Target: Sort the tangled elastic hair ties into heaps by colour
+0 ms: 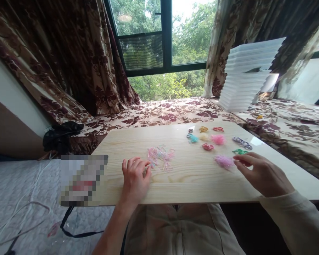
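A loose pile of mixed pink, purple and pale small elastic bands (161, 157) lies on the light wooden table (180, 187). My left hand (136, 177) rests at the pile's left edge, its fingers loosely bent and apart. Over to the right, my right hand (263, 173) hovers just beside a heap of purple bands (224, 161). Its thumb and index tips are pinched close together; anything between them is too small to make out. Green bands (239, 151) lie just behind those fingers.
Sorted heaps sit farther back: pink bands (218, 139), red bands (207, 146), light blue bands (192, 138), yellow bands (203, 129) and dark purple rings (242, 142). A pixelated object (83, 180) is at the table's left edge. A white stack (251, 74) stands behind.
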`<state>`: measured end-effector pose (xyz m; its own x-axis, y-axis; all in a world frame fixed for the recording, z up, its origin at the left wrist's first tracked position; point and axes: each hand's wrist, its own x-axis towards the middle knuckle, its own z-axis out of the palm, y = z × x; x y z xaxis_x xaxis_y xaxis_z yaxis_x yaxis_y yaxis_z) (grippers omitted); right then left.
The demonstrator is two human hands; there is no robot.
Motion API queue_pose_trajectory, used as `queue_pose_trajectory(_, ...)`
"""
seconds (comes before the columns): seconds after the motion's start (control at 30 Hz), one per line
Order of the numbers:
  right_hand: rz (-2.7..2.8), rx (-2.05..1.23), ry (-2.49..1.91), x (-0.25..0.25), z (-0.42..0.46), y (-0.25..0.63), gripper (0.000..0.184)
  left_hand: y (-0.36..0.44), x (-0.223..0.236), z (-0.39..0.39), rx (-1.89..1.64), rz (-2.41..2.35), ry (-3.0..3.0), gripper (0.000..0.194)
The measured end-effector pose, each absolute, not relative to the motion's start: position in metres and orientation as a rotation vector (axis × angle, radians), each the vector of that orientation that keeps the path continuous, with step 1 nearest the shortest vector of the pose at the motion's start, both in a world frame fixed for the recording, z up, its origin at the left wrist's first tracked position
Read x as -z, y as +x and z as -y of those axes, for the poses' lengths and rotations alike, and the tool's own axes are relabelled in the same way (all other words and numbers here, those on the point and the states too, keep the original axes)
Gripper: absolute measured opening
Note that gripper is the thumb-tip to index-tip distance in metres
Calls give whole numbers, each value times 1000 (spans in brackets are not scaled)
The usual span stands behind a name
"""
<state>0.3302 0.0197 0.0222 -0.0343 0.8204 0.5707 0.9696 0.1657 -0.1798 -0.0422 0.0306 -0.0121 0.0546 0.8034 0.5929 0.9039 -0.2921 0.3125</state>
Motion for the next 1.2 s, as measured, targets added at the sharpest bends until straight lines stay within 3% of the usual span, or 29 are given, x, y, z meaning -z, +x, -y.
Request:
queue_pose_trajectory(0.4, 2040, 100, -1440, -10, -5, 238, 23, -43, 12, -30, 1041, 1775, -2189, 16)
queue_pose_trajectory(0.73, 1827, 303, -1690, -13, -7, 323, 25, -43, 14, -30, 1003, 1762, -2193, 15)
queue_pose_trajectory(1.2, 1892, 266, -1770, -7, -17, 319, 22, -46, 17, -31, 969, 1733, -2189, 15)
